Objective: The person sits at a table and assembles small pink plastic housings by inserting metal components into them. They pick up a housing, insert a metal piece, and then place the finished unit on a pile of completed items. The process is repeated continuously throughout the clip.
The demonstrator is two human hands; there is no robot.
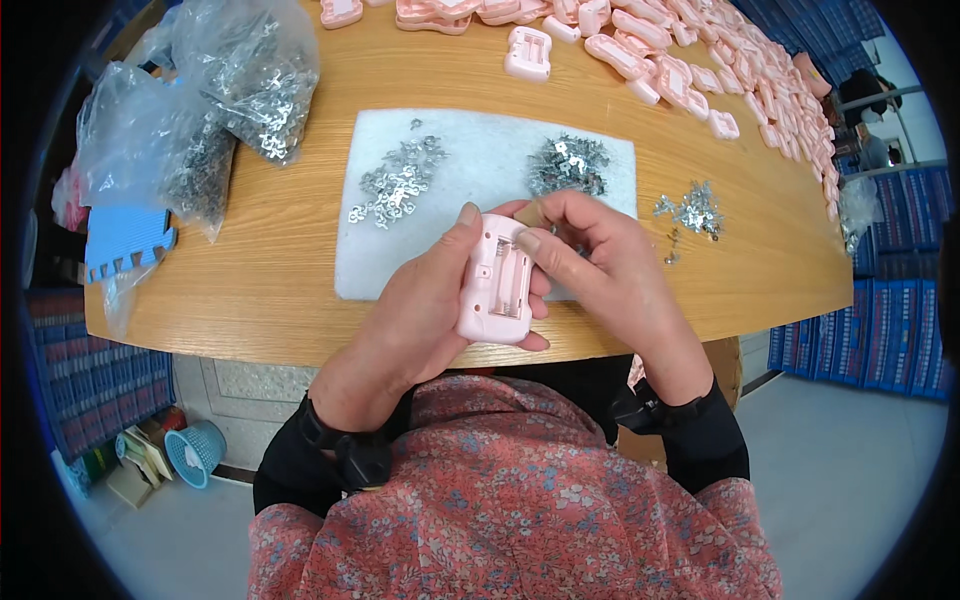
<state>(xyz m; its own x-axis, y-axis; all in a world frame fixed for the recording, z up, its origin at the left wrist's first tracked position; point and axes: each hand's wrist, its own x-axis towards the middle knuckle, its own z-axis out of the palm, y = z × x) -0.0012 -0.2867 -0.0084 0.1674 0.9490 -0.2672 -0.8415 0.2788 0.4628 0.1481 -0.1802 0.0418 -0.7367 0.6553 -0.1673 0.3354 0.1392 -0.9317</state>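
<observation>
Centrally, a pink case (pixel 480 305) is held above the near edge of a white mat (pixel 480 135), its open battery slot facing up and its long side running roughly away from the person. Coiled springs show at both ends of the slot.

Left hand (pixel 420 305): closed around the case from the left; thumb along the upper left edge, fingers passing underneath, with tips showing beyond the right edge.

Right hand (pixel 625 275): thumb tip at the upper right corner of the slot, index finger curled close to it, remaining fingers bent and partly hidden. The gap between thumb and index is small (a tan patch shows at the index tip, nature unclear); cannot tell whether a small part is pinched there.

Surroundings: two heaps of small metal clips lie on the mat, a left heap (pixel 395 185) and a right heap (pixel 568 165), the latter just beyond the right hand. A third heap (pixel 698 212) sits on the wooden table (pixel 240 315), right of the mat. Many more pink cases (pixel 640 60) cover the far right. Clear bags (pixel 265 90) of metal parts stand far left, near a blue foam tile (pixel 125 240).
</observation>
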